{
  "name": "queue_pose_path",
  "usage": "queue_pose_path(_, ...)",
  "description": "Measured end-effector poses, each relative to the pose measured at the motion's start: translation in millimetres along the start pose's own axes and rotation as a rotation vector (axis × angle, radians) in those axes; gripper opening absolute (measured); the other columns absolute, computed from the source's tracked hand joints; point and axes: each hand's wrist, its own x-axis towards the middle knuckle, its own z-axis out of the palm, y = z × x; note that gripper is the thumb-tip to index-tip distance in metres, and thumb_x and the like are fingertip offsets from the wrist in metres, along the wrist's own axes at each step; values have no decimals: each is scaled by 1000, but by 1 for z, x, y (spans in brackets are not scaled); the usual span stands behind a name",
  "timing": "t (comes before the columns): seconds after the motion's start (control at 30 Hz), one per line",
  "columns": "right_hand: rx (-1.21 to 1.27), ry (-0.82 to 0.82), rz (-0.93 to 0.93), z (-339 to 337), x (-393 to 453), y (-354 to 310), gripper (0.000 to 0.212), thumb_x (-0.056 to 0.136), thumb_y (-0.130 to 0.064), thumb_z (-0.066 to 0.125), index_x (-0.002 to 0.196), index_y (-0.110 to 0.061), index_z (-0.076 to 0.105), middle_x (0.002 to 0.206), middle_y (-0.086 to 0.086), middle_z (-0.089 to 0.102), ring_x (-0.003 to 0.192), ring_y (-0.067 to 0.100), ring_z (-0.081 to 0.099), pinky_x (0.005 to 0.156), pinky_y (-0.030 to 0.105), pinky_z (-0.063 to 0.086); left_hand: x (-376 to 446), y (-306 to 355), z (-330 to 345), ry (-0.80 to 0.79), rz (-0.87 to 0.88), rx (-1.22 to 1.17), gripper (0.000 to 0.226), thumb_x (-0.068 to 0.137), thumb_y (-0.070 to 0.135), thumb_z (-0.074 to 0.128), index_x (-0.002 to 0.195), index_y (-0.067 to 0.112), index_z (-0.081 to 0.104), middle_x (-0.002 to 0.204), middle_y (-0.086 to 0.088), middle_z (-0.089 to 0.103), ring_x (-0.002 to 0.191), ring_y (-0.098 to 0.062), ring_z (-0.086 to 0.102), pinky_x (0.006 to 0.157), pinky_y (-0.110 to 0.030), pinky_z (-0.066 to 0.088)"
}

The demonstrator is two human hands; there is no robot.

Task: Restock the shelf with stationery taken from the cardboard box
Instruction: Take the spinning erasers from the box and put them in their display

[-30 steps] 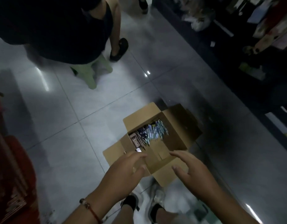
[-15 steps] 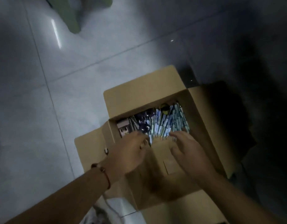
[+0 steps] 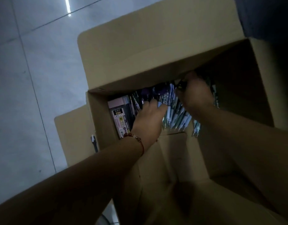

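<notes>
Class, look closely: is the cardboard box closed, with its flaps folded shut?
No. The cardboard box stands open, flaps spread, with both hands reaching among the pens inside.

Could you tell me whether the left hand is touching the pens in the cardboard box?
Touching: the head view shows the left hand lying on the pens, no gap visible.

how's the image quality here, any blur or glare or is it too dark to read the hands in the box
Head view: dim overall; both hands, left hand and right hand, are motion-blurred among the pens; the cardboard box interior is shadowed; a glare streak marks the floor tiles.
</notes>
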Motion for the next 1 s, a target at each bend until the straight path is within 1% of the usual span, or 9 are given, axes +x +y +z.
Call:
queue_pose_path(0.1,-76,-37,67,1,0,-6,52,90,-30,67,130,-5,45,124,20,57,109,39,58,79,36,47,-2,5,-13,-6,-199,-354,40,90,-5,49,125,13,57,115,-7,55,105,-20,50,82,-30,43)
queue_pose_path(0.2,-47,-93,137,-6,-4,-14,36,90,-26,65,116,-3,56,114,21,63,102,39,62,73,33,43,-9,18,-44,6,-580,-953,27,94,-1,50,114,15,58,89,0,57,66,-7,54,58,-21,45)
queue_pose_path(0.3,222,-103,251,-18,-21,-18,17,88,-19,60,93,-3,63,88,17,65,76,32,60,60,28,38,-27,23,-72,-47,-918,-1352,24,90,-1,58,109,14,55,97,-8,59,78,-20,60,70,-33,54)
queue_pose_path(0.37,454,-104,345,-34,-44,-25,13,86,-17,57,86,-6,64,76,14,63,67,28,56,53,29,37,-46,23,-90,-72,-1045,-1648,22,87,-4,60,103,8,51,108,-18,58,79,-23,60,61,-31,54)
queue_pose_path(0.43,703,-113,452,-61,-74,-36,12,87,-15,57,86,-11,68,81,13,67,72,28,60,59,36,46,-65,26,-116,-74,-1135,-1907,21,86,-5,60,102,3,51,105,-22,61,73,-21,61,50,-24,49)
queue_pose_path(0.57,1257,-170,706,-141,-143,-67,27,91,-5,51,100,-21,70,103,7,65,87,19,58,61,26,47,-102,50,-203,-117,-1084,-2200,18,86,2,58,102,-5,60,87,-16,68,68,-19,65,51,-24,52)
queue_pose_path(0.7,1648,-256,817,-253,-205,-130,39,86,-1,47,108,-21,72,92,5,70,73,15,62,49,20,51,-137,83,-330,-188,-965,-2324,17,76,-2,59,92,4,56,82,-16,63,78,-30,69,67,-42,61)
queue_pose_path(0.83,1875,-339,719,-393,-276,-220,44,72,-1,49,100,-18,79,89,8,71,64,14,63,51,21,54,-187,118,-479,-244,-830,-2328,25,70,-11,49,85,9,54,90,-22,61,82,-39,71,56,-31,60)
queue_pose_path(1.0,1880,-373,534,-554,-390,-333,47,76,-3,49,109,-23,76,100,10,72,79,17,60,56,24,53,-289,151,-668,-312,-554,-2312,27,76,-12,46,93,8,51,96,-27,65,86,-42,69,59,-31,61)
